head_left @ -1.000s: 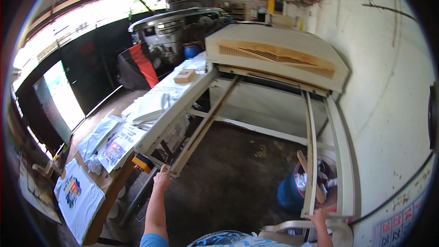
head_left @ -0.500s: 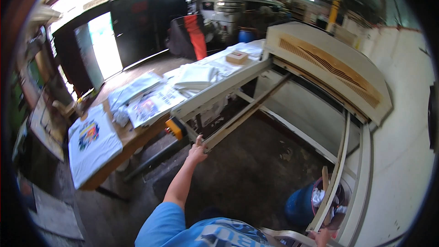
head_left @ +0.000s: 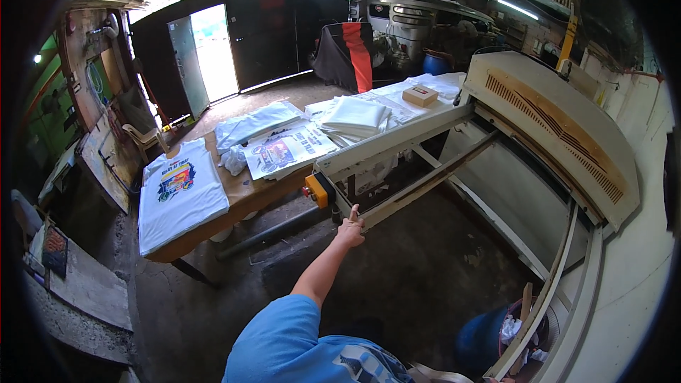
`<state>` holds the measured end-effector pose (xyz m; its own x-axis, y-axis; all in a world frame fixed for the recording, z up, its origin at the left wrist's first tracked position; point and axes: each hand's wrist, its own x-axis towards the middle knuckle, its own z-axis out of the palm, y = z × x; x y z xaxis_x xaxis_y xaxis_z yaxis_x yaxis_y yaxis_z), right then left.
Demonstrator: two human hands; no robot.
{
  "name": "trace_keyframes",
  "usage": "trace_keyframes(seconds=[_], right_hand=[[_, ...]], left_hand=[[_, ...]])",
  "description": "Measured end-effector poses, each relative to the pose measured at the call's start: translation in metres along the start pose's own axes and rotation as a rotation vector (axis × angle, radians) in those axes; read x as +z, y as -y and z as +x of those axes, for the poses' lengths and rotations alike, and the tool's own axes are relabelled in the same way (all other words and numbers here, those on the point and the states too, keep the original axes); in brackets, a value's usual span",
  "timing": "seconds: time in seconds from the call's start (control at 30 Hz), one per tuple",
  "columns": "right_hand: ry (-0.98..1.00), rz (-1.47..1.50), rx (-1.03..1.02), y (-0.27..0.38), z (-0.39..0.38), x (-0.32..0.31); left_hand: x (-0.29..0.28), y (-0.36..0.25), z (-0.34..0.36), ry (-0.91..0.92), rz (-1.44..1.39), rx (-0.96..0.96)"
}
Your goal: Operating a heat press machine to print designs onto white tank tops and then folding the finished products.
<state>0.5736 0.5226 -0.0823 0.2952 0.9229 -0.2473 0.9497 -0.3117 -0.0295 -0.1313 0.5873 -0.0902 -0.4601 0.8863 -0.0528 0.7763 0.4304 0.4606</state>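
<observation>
Best steadied by an even, level hold, with left hand [head_left: 349,232] clasped on the left inner rail [head_left: 431,176] at its end farthest from the hood [head_left: 550,117], and with right hand's grip impossible to tell.

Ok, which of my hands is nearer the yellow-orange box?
Left. Your left hand is on a rail end, just right of and below the yellow-orange box. Your right hand can't be made out.

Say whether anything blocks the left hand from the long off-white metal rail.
Nothing visible does: the bare left hand touches the near end of the off-white metal rail. The red-buttoned yellow box sits left of that hand.
</observation>
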Motion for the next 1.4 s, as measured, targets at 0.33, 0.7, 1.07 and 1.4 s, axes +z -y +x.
trace_keyframes(seconds=[0.33,0.7,1.07,1.4], right_hand=[[-0.582,-0.283,-0.196,-0.048,0.016,0.046],[-0.153,-0.165,-0.058,-0.019,-0.003,0.018],[-0.192,-0.054,-0.062,0.022,-0.029,-0.022],[-0.237,0.003,0.143,0.007,-0.006,0.005]], left_hand=[[-0.011,-0.023,0.013,0.175,0.167,-0.032],[-0.02,-0.022,0.013,0.278,0.297,-0.086],[-0.011,-0.024,0.023,0.295,0.297,-0.119],[-0.009,-0.049,0.052,0.065,0.41,0.069]])
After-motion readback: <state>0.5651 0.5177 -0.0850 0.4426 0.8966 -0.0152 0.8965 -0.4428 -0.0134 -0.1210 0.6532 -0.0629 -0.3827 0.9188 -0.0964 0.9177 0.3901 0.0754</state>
